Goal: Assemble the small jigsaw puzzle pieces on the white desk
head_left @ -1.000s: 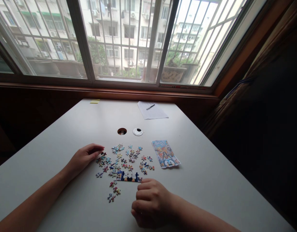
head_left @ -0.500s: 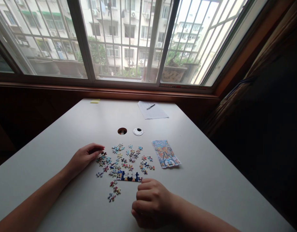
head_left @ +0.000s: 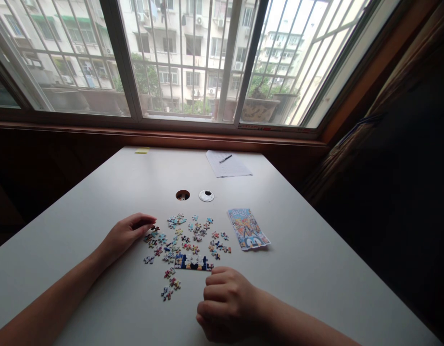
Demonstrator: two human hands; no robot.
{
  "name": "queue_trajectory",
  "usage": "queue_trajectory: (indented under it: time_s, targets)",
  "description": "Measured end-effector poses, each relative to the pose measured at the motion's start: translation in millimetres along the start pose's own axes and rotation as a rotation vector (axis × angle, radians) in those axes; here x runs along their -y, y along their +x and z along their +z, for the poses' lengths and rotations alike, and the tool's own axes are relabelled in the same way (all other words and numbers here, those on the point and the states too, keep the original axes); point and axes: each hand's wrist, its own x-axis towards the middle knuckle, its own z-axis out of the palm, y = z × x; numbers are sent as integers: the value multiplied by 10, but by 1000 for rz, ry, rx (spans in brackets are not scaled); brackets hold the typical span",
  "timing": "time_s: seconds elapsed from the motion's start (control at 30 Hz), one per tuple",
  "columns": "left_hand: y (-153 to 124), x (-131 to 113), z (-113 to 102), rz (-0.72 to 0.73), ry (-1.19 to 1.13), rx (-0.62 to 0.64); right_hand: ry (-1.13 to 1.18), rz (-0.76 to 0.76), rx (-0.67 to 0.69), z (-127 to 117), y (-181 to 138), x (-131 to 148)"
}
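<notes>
Several small colourful puzzle pieces lie scattered on a white table. A short joined strip of pieces sits at their near edge. My left hand rests on the table at the left side of the pile, fingertips touching a piece there. My right hand lies curled in a loose fist just in front of the joined strip, its top knuckle close to the strip's right end. I cannot see anything inside the fist. A picture card with the puzzle's image lies to the right of the pieces.
Farther back on the table are a round cable hole, its white cap, a sheet of paper with a pen, and a yellow note. Barred windows stand behind; a dark curtain hangs at right.
</notes>
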Motion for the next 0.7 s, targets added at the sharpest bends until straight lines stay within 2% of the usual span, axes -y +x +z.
queue_trajectory:
  time_s: [0.33,0.53,0.63,0.7]
  targets:
    - [-5,8,-2,-1,1,2,16,-11,-24,-24,22,18]
    - [2,51,-16,5,26,21,-2,-72,13,-74,30,56]
    - [3,64,-15,15,43,19,-25,4,0,-138,35,14]
    - [1,73,-11,22,61,13,-44,122,-25,-199,38,-72]
